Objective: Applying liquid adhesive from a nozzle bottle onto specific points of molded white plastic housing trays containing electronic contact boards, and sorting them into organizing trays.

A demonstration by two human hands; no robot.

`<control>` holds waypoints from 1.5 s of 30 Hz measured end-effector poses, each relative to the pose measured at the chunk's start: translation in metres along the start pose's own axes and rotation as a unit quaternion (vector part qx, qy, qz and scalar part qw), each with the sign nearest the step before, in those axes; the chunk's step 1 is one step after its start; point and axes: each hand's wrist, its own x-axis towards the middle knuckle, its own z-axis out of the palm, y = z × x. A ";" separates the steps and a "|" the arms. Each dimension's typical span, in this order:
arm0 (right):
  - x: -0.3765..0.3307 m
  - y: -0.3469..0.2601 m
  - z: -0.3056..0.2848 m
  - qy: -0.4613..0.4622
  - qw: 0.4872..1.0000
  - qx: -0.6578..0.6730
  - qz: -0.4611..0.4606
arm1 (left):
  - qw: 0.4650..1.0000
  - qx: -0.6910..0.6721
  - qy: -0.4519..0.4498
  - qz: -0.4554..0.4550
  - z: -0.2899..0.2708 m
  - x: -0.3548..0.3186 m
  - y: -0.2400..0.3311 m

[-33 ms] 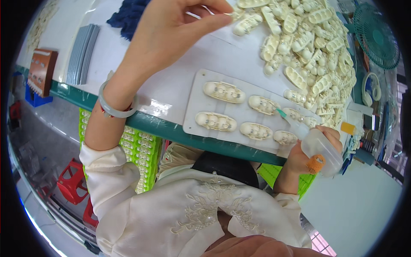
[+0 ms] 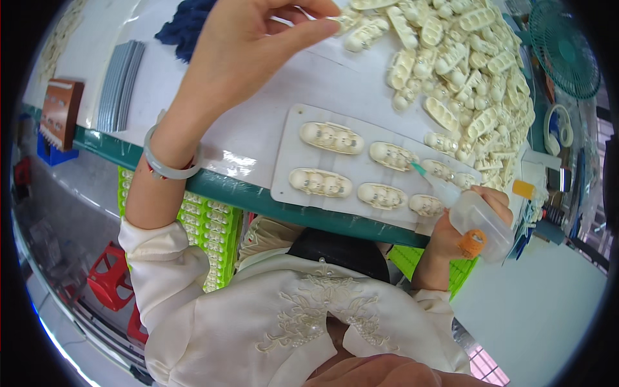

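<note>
In my right hand (image 2: 445, 237), whose thumb wears an orange wrap (image 2: 472, 242), is a translucent squeeze bottle (image 2: 482, 219). Its thin green tip (image 2: 419, 169) reaches the right end of a cream pod-shaped piece (image 2: 392, 156) with round beads in it. That piece lies on a white rectangular board (image 2: 289, 151) among several similar pieces in two rows. My left hand (image 2: 248, 55) is raised over the table, thumb and fingers pinched together at the edge of a heap of loose cream pieces (image 2: 445, 64). Whatever sits between those fingertips is too small to make out.
Beyond my left forearm lie dark blue cloth (image 2: 185, 29), a stack of grey strips (image 2: 119, 87) and a brown box (image 2: 61, 113). A green fan (image 2: 564, 51) and a tape roll (image 2: 564, 126) stand right. Bright green trays (image 2: 213, 222) sit below the table's green edge (image 2: 258, 200).
The table scene has shifted slightly left in view. Both hands keep nearly the same poses, and the bottle tip stays at the same piece.
</note>
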 end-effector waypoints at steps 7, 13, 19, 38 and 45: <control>0.000 0.006 -0.010 -0.090 0.994 -0.050 -0.033 | 0.998 0.043 -0.032 -0.031 -0.002 0.002 0.000; -0.002 0.001 -0.006 -0.076 0.997 -0.007 0.016 | 0.997 0.039 -0.037 -0.047 0.001 0.001 -0.004; -0.002 0.008 -0.020 -0.020 1.000 -0.005 -0.012 | 0.997 0.050 -0.039 -0.038 0.000 0.002 -0.002; -0.005 0.027 -0.039 0.103 0.987 -0.126 0.001 | 0.998 0.045 -0.025 -0.031 0.005 0.004 -0.006; -0.010 0.038 -0.047 0.055 0.997 -0.057 -0.015 | 0.996 0.075 -0.018 -0.051 0.005 0.006 -0.010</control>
